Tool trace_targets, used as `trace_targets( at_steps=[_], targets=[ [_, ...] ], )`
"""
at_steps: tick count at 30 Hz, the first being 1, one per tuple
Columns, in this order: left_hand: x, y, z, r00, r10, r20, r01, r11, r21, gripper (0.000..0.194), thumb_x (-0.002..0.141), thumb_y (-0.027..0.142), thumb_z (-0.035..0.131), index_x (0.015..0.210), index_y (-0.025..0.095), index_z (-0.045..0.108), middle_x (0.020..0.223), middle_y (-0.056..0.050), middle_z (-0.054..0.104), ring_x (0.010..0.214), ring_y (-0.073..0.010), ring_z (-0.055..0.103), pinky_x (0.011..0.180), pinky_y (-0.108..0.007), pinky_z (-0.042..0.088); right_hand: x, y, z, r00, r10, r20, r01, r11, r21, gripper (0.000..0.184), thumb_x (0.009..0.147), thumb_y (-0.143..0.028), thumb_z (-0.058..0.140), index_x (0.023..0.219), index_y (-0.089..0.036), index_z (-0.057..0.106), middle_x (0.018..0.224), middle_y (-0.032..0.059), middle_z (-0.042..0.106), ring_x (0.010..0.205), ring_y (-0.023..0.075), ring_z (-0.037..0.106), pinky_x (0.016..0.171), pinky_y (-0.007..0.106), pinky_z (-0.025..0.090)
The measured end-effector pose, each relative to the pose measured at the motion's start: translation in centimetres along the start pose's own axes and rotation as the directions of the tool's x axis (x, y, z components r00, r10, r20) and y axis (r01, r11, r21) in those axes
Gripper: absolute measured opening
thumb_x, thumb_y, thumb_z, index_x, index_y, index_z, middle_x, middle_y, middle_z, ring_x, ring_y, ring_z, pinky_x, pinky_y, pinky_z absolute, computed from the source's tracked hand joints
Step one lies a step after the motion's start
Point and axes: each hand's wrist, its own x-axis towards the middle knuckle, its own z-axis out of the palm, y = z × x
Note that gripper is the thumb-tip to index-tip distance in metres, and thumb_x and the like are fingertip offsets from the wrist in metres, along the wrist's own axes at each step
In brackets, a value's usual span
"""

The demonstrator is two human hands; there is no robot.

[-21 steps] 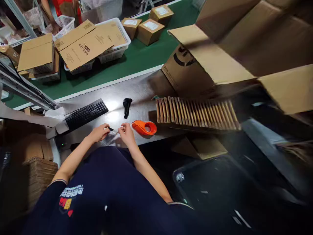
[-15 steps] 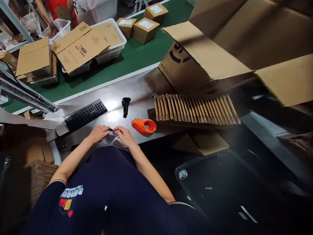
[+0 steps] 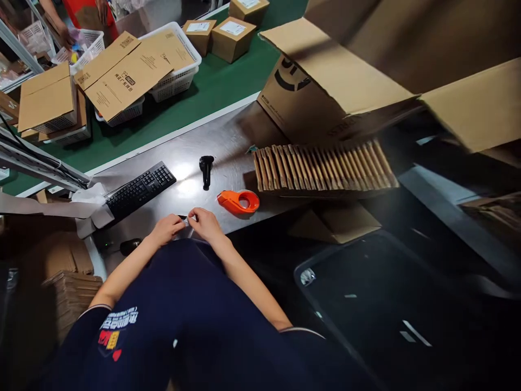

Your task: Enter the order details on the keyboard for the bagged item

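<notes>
My left hand (image 3: 167,228) and my right hand (image 3: 205,224) are close together at the table's front edge, just in front of my body. Their fingers pinch a small piece of clear plastic (image 3: 186,221), perhaps a bag; a dark bit shows by the left fingertips, too small to name. Beyond them a black handheld scanner (image 3: 207,171) lies on the metal table (image 3: 185,144). To the right of my right hand is an orange tape dispenser (image 3: 238,202). A black keyboard (image 3: 141,190) sits to the left.
A row of folded cardboard (image 3: 321,167) stands on the right, before a large open carton (image 3: 285,100). Behind runs a green conveyor (image 3: 222,81) with white baskets (image 3: 175,87), flat cartons and small boxes (image 3: 234,41). A mouse (image 3: 130,247) is at left. Another person's hand (image 3: 65,38) reaches into a basket.
The view has shifted a little, so the table and conveyor sit higher. My hands have drawn slightly closer together, and less of the plastic shows. The mouse has come into clearer view.
</notes>
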Motion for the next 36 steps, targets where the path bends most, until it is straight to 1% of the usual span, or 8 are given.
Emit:
trace_targets(
  at_steps=[7,11,15,20,24,30,33,36],
  targets=[
    [-0.2,0.4,0.4,0.995,0.081,-0.056,-0.083,0.996,-0.044,0.021,0.094,0.011,0.056,0.102,0.019,0.073,0.113,-0.007,0.073,0.100,-0.0220,0.063,0.084,-0.034,0.048,-0.5,-0.2,0.4,0.997,0.069,-0.021,-0.070,0.995,-0.074,0.017,0.090,-0.017,0.057,0.096,-0.019,0.072,0.093,0.0060,0.075,0.081,0.0185,0.063,0.080,0.030,0.044],
    [-0.1,1.1,-0.6,0.995,0.099,0.014,-0.098,0.993,-0.065,0.022,0.095,0.010,0.053,0.103,0.019,0.071,0.118,-0.008,0.074,0.102,-0.0222,0.063,0.084,-0.034,0.048,-0.7,-0.7,0.4,0.998,0.066,-0.010,-0.067,0.992,-0.106,0.020,0.092,-0.017,0.053,0.099,-0.019,0.071,0.101,0.0089,0.076,0.089,0.0207,0.066,0.083,0.032,0.045],
    [-0.4,2.3,-2.0,0.990,-0.055,0.131,0.069,0.992,-0.105,0.028,0.097,0.013,0.046,0.114,0.020,0.068,0.115,-0.007,0.074,0.094,-0.0220,0.066,0.077,-0.033,0.049,-0.9,-0.9,0.4,0.994,0.106,-0.002,-0.106,0.987,-0.120,0.020,0.093,-0.017,0.053,0.101,-0.018,0.071,0.101,0.0088,0.076,0.087,0.0207,0.065,0.084,0.033,0.045],
    [-0.8,4.4,-3.4,0.953,-0.225,0.206,0.263,0.948,-0.182,0.028,0.101,0.023,0.049,0.126,0.019,0.062,0.119,-0.007,0.074,0.100,-0.0237,0.071,0.083,-0.035,0.053,-1.3,-1.3,0.6,0.993,0.114,0.018,-0.111,0.989,-0.097,0.019,0.091,-0.018,0.053,0.099,-0.020,0.070,0.100,0.0081,0.076,0.089,0.0204,0.066,0.085,0.032,0.046],
    [-0.4,6.2,-2.5,0.913,-0.348,0.212,0.368,0.928,-0.061,0.042,0.101,0.021,0.052,0.143,0.020,0.056,0.133,-0.012,0.069,0.106,-0.0268,0.072,0.083,-0.035,0.055,-1.7,-1.3,0.5,1.000,0.019,0.005,-0.018,0.997,-0.076,0.018,0.085,-0.019,0.050,0.090,-0.020,0.067,0.092,0.0091,0.076,0.083,0.0219,0.066,0.081,0.033,0.048],
    [0.7,5.3,-0.9,0.917,-0.379,0.123,0.381,0.924,0.008,0.034,0.111,0.029,0.042,0.128,0.025,0.070,0.125,-0.009,0.069,0.109,-0.0251,0.068,0.081,-0.033,0.053,0.3,0.9,1.0,0.998,-0.012,-0.053,0.014,0.999,0.032,0.023,0.084,-0.040,0.049,0.083,-0.024,0.065,0.068,0.0051,0.067,0.061,0.0242,0.060,0.068,0.037,0.044],
    [0.1,5.4,-0.8,0.924,-0.373,0.083,0.373,0.928,0.008,0.032,0.111,0.029,0.043,0.123,0.025,0.073,0.132,-0.009,0.067,0.115,-0.0257,0.065,0.079,-0.032,0.053,0.2,1.1,0.9,0.998,0.010,-0.056,-0.007,0.999,0.044,0.024,0.082,-0.042,0.048,0.083,-0.025,0.065,0.065,0.0040,0.066,0.059,0.0242,0.059,0.067,0.036,0.042],
    [-0.1,5.7,-0.4,0.946,-0.310,0.098,0.308,0.951,0.034,0.029,0.109,0.025,0.046,0.122,0.022,0.072,0.134,-0.010,0.068,0.118,-0.0283,0.065,0.078,-0.034,0.055,-0.1,1.2,0.8,0.999,0.035,-0.038,-0.034,0.999,0.025,0.025,0.081,-0.042,0.046,0.084,-0.024,0.064,0.068,0.0053,0.067,0.062,0.0239,0.059,0.069,0.036,0.041]
  ],
)
